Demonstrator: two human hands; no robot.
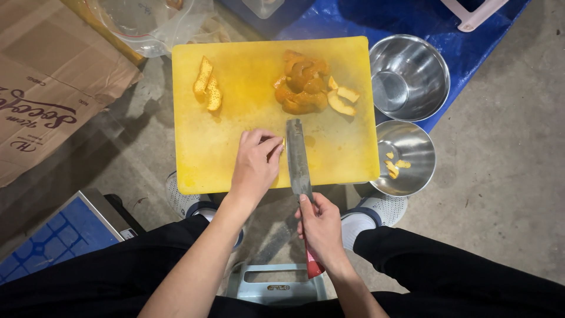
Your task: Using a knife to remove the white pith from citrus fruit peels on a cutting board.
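While the right hand (321,227) is clenched around the red handle of a long, flat steel-bladed knife (298,159), the blade runs straight away from the person and lies on the near part of a square yellow plastic cutting board (235,118). Just beside the blade, on its left, the left hand (256,165) rests on the board with its fingers curled and the fingertips pinched together against the blade's edge; a tiny yellowish piece seems to sit between them, but it is too small to tell for certain. Beyond the knife tip, toward the far edge of the board, lies a heap of orange-brown curled peels (303,82), with a few pale yellow cut pieces (343,99) touching its right side. Farther to the left of the left hand, well apart from the heap, two pale yellow strips of peel (208,85) lie side by side. Right of the right hand, just off the board's edge, stands a small round steel bowl (415,144) holding a few yellow bits, and beyond it a larger round steel bowl (418,62) rests on a blue tarpaulin (376,17). Everything sits on a grey concrete floor (500,165), with flattened brown cardboard (47,76) far to the left.
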